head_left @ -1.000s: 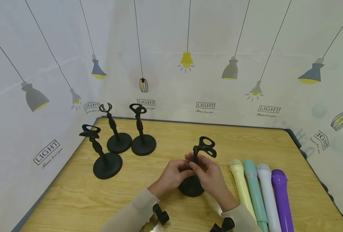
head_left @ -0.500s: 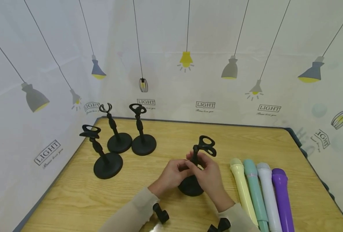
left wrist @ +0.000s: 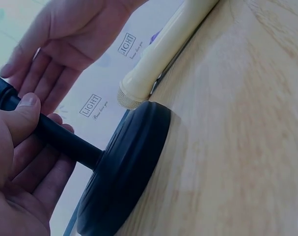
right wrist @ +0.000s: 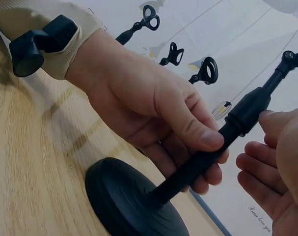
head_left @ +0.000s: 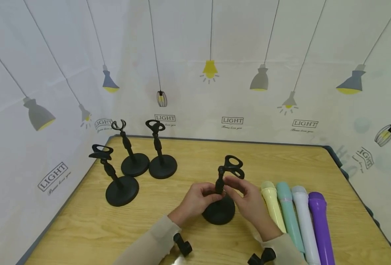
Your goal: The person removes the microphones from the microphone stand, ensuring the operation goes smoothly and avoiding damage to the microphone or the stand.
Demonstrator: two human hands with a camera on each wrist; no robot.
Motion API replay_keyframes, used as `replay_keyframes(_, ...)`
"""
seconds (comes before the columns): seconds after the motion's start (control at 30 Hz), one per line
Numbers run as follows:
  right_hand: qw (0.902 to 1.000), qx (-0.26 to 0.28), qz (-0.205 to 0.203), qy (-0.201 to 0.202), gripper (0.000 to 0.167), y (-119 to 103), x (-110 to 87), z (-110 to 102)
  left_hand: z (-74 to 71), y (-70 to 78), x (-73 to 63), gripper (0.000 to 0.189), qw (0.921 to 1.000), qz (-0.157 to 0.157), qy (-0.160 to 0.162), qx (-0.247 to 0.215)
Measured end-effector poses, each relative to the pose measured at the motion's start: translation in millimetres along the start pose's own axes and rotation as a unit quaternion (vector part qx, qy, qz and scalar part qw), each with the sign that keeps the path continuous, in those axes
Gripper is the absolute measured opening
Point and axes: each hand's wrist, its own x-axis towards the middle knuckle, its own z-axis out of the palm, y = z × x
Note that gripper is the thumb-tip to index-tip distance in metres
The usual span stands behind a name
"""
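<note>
A black desktop microphone stand [head_left: 219,213] stands on its round base in front of me, its two-ringed clip [head_left: 234,166] at the top. My left hand [head_left: 195,200] grips the pole below the collar, thumb on one side and fingers behind, as the right wrist view shows for the pole [right wrist: 180,179]. Beside the collar [right wrist: 249,110], my right hand [head_left: 253,204] hovers with loosely bent fingers, thumb tip right at the collar's edge. In the left wrist view the right hand [left wrist: 75,39] has its palm facing the pole and its fingers apart from one another.
Three similar black stands, a front one [head_left: 122,189], a back one [head_left: 135,163] and another [head_left: 163,166], stand at the table's back left. Yellow [head_left: 273,204], green [head_left: 289,211], white [head_left: 304,221] and purple [head_left: 321,224] microphones lie side by side at the right.
My right hand has opened from the collar and shifted to the right, exposing more of the stand. The left hand keeps its grip on the pole. The head view has shifted slightly.
</note>
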Motion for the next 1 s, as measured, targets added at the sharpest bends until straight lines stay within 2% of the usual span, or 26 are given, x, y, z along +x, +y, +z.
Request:
replay_keyframes(0.1,0.9998,0.018,-0.007,-0.004,0.033,4,-1.6,-1,-0.7,-1.1,-0.8,0.018,1.0000,-0.002,-0.002,-0.008)
replay_keyframes(0.23,0.9992,0.039,-0.008,-0.011,0.037,2,-2.0,5,-2.1,-2.8,-1.6,0.020,0.9999,0.005,0.001,0.011)
replay_keyframes(0.4,0.9996,0.022,-0.008,-0.016,0.035,-9,4.4,21,-2.8,-4.1,-1.9,0.024,0.9996,0.017,-0.002,0.021)
replay_keyframes(0.5,0.9999,0.003,0.010,-0.008,0.031,-13,6.2,26,-2.0,-3.9,-1.2,0.027,0.9995,0.024,-0.007,0.019)
replay_keyframes(0.6,0.9998,-0.010,0.014,-0.005,0.028,-12,5.6,24,-0.9,-4.1,-0.6,0.025,0.9994,0.029,-0.011,0.017)
replay_keyframes(0.73,0.9998,-0.009,0.007,-0.017,0.033,-9,4.2,13,-0.9,-3.8,-0.2,0.021,0.9995,0.027,-0.007,0.012)
replay_keyframes(0.8,0.9997,0.006,0.003,-0.024,0.038,-7,3.7,6,-1.4,-3.6,-0.1,0.020,0.9996,0.026,-0.006,0.004)
replay_keyframes(0.9,0.9979,0.060,-0.014,-0.021,0.046,-6,4.5,-4,-1.4,-4.3,0.4,0.021,0.9995,0.026,-0.012,-0.013)
replay_keyframes(1.0,0.9899,0.131,-0.053,-0.008,0.057,-11,9.0,-15,-1.1,-4.6,0.3,0.021,0.9991,0.024,-0.019,-0.029)
